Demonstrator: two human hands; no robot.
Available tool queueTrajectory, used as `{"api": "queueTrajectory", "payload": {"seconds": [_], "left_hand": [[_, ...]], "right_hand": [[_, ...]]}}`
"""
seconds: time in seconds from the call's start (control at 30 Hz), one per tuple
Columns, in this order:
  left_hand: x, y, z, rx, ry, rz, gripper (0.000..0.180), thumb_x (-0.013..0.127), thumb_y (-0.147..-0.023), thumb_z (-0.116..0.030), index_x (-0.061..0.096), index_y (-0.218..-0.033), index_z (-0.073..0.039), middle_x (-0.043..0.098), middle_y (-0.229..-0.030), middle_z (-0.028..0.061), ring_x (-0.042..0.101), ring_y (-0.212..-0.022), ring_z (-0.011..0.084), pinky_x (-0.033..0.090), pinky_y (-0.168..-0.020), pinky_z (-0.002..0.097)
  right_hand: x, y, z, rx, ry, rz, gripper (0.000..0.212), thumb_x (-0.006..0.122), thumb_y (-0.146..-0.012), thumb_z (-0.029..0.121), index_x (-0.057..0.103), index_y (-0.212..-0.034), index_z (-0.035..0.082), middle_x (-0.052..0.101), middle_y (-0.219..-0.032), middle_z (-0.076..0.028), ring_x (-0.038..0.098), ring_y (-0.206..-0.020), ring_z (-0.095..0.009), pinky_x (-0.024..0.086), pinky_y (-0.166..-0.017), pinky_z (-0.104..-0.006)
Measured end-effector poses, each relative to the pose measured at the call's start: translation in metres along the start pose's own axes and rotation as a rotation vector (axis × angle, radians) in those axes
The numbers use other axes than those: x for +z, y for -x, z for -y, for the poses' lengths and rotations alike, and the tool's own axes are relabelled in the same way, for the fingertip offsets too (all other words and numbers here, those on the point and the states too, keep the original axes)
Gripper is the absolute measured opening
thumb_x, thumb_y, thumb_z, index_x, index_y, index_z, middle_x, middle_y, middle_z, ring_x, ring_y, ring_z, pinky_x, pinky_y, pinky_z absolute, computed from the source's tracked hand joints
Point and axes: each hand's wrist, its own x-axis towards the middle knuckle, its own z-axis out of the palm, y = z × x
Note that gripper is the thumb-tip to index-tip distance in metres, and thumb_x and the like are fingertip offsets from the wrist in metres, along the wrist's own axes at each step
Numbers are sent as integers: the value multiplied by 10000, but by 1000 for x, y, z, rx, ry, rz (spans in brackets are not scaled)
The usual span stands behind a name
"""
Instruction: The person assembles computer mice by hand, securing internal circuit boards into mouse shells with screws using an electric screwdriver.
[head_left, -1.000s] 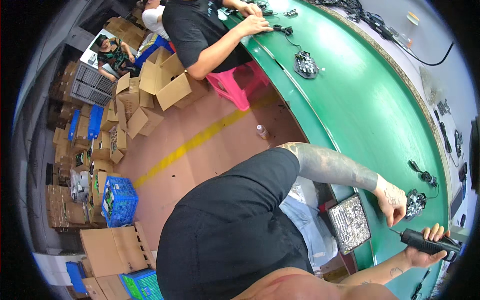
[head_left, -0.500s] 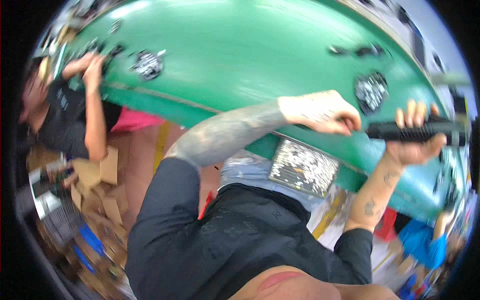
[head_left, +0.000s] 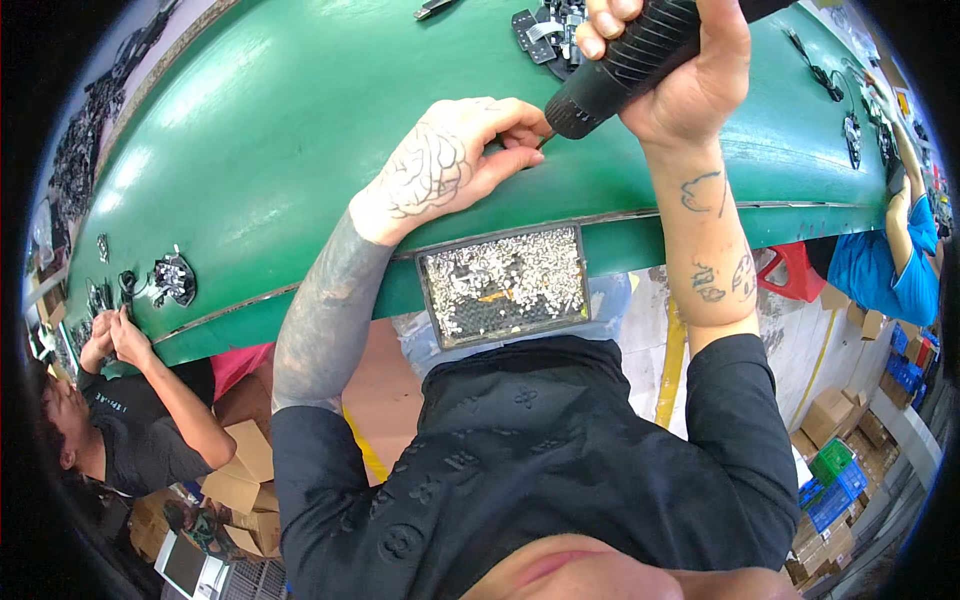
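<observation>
Driver (head_left: pixel 625 75) and left hand (head_left: pixel 440 165) meet now, where the earlier frame shows a gap between them, and the view has swung so that the tray (head_left: pixel 585 275) sits more squarely before the lap. The right hand (head_left: pixel 690 100) wraps the driver's thick black barrel, ribbed along its length, over the table (head_left: pixel 290 150), its blunt nose slanting down and left. The left thumb and forefinger narrow to a slit at the thin bit (head_left: pixel 546 141); I cannot tell whether they pinch it or something tiny at its end. Working there seems to call for a light fingertip touch, a steady right wrist under the driver's weight, and skin kept clear if the bit spins. Beyond, partly behind the right fingers, lies a black assembly (head_left: pixel 545 35), all small angular parts. Nearer the body, the shallow, dark-rimmed tray holds a loose, glittering scatter of silvery pieces (head_left: pixel 540 265), thinner toward the middle. The table is smooth, glossy green, throwing back pale glare. Farther out are co-workers in black (head_left: pixel 150 430) and blue (head_left: pixel 880 270) cloth, with stiff-flapped cardboard boxes (head_left: pixel 240 470) near the former.
</observation>
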Motion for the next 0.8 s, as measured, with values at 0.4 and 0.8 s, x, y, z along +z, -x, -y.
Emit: {"api": "queueTrajectory", "payload": {"seconds": [0.4, 0.8], "left_hand": [[-68, 24, -1, -83, -377, -540, 268, 729, -827, -159, 698, -1072, -54, 667, -1096, 129, 620, -1042, 263, 471, -910, 341], [-233, 325, 78, -1309, -821, -779, 672, 712, -802, -533, 663, -1209, -1, 698, -1129, 195, 665, -1080, 300, 492, -953, 383]], "right_hand": [[-13, -2, 29, 214, 51, -8, 739, 621, -881, 541, 496, -1269, -76, 459, -892, -51, 418, -822, -169, 402, -705, -307], [9, -3, 30, 340, -229, 98, 662, 649, -903, 454, 467, -1256, -76, 475, -841, -24, 454, -754, -118, 396, -707, -265]]}}
